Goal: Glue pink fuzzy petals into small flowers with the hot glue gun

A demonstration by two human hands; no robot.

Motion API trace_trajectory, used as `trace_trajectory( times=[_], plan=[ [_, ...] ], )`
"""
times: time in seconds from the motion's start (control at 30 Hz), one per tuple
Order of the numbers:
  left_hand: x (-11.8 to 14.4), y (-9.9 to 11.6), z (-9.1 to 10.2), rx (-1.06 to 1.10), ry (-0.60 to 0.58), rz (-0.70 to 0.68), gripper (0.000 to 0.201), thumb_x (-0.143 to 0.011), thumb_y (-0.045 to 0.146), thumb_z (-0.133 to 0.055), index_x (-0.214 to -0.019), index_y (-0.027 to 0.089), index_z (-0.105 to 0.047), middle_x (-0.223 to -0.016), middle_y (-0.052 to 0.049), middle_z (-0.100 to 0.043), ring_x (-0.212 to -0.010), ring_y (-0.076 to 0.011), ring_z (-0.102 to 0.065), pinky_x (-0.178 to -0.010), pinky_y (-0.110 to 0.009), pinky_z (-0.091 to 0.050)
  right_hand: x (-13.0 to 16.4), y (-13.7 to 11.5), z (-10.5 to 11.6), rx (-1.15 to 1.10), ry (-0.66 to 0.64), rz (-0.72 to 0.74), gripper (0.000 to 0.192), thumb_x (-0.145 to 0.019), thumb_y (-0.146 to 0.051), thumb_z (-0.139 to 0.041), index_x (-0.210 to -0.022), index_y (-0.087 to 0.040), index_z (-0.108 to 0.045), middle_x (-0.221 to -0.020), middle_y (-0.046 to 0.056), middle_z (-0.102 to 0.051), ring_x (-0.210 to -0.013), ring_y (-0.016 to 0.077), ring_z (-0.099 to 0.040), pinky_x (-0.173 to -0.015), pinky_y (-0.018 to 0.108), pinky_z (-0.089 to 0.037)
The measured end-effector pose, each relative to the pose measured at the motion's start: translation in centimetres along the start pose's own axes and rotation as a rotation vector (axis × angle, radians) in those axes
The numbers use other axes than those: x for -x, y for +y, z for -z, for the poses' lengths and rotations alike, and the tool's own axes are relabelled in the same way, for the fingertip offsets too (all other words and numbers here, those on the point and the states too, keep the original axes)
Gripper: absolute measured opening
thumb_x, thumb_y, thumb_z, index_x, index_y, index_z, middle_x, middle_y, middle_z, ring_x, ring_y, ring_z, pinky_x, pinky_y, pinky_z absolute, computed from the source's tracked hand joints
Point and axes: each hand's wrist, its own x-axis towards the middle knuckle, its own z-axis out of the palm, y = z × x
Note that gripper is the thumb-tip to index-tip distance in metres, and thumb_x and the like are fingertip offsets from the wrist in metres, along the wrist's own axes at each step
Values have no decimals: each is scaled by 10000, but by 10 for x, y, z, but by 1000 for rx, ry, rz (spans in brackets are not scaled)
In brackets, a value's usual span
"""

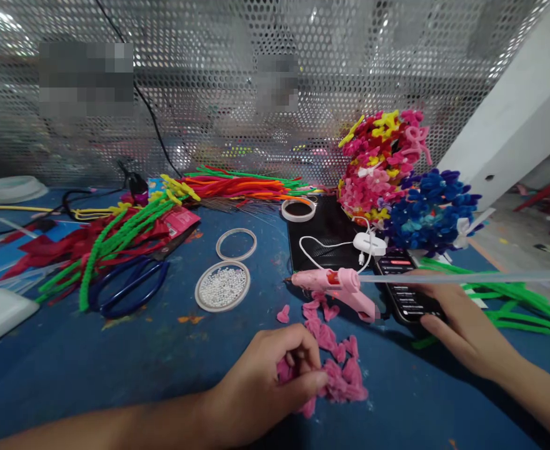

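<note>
My left hand [275, 378] rests on the blue table [162, 356] with its fingers closed around several pink pipe-cleaner hearts [338, 369], which lie in a loose pile. My right hand [457, 322] lies on a black phone [404, 290] with a lit screen, fingers spread across it. A pink glue gun [338, 287] lies on its side just left of the phone, a clear glue stick [467, 277] sticking out of its back to the right.
A round lid of white beads [222, 286] and an empty ring [236, 244] sit mid-table. Blue scissors [129, 284], green and red pipe cleaners [115, 240], a black mat [324, 234], bouquets of pink [378, 165] and blue [427, 212] pipe-cleaner flowers, and a perforated metal wall [237, 81] stand behind.
</note>
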Motion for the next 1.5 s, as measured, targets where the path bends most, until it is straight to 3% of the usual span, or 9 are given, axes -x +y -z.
trace_trajectory(
  times=[0.17, 0.27, 0.37, 0.47, 0.57, 0.73, 0.9, 1.1, 1.5],
  plan=[
    [-1, -1, -1, -11, 3, -12, 71, -786, 188, -584, -743, 161, -535, -599, 46, -570, -546, -74, -505, -557, -195, -390, 6, 6, 3, 14, 123, -99, 296, -899, -359, -385, -1067, -234, -594, -1056, 88, -653, -968, 297, -613, -742, 414, -500],
    [-1, 0, -1, -12, 9, -5, 64, -781, 178, -579, -739, 160, -534, -604, 52, -558, -545, -69, -493, -554, -189, -384, 5, 12, 4, 58, 82, -179, 293, -915, -335, -369, -941, -229, -640, -920, 77, -684, -855, 283, -635, -689, 400, -501],
    [-1, 2, -2, -16, 3, 8, 67, -775, 176, -574, -727, 160, -530, -604, 54, -552, -547, -69, -484, -553, -189, -380, -1, 15, 1, 84, 27, -213, 333, -925, -344, -354, -1135, -199, -568, -1116, 111, -629, -1009, 304, -591, -819, 453, -480],
    [-1, 4, -2, -41, 13, 16, 65, -768, 179, -575, -721, 157, -537, -606, 52, -546, -560, -73, -477, -560, -192, -378, -6, 13, -2, 75, 78, -204, 435, -919, -389, -353, -1291, -177, -433, -1295, 142, -521, -1142, 329, -499, -917, 512, -410],
    [-2, 4, -1, -58, 22, 11, 69, -765, 195, -575, -724, 156, -536, -609, 50, -541, -563, -77, -473, -559, -197, -376, -7, 10, 0, 34, 156, -228, 451, -915, -419, -350, -1293, -184, -426, -1283, 136, -534, -1134, 332, -489, -911, 522, -399],
    [-3, 4, 0, -90, 16, -17, 52, -764, 207, -569, -742, 166, -546, -640, 41, -559, -592, -88, -492, -578, -205, -392, -4, 2, 6, 43, 137, -258, 377, -926, -425, -314, -1182, -254, -531, -1124, 98, -609, -1039, 314, -549, -809, 477, -455],
    [-2, 4, 1, -144, 26, -71, 46, -791, 189, -533, -750, 172, -547, -657, 38, -565, -607, -89, -498, -592, -209, -393, 1, -3, 7, 57, 239, -222, 315, -925, -380, -347, -984, -208, -605, -878, 78, -638, -823, 247, -596, -666, 374, -469],
    [-3, 3, 1, -152, 21, -69, 49, -792, 187, -527, -751, 170, -548, -656, 38, -567, -601, -88, -491, -587, -207, -393, 5, -4, 9, -120, 308, -23, 265, -914, -246, -349, -754, -238, -560, -704, 47, -609, -742, 229, -566, -673, 383, -447],
    [-2, 3, -1, -179, 2, -55, 39, -788, 168, -517, -770, 169, -551, -671, 32, -572, -612, -87, -502, -593, -199, -401, 8, -7, 10, -150, 286, 107, 264, -892, -278, -394, -716, -233, -586, -625, 39, -605, -640, 211, -585, -600, 352, -465]
  ],
)
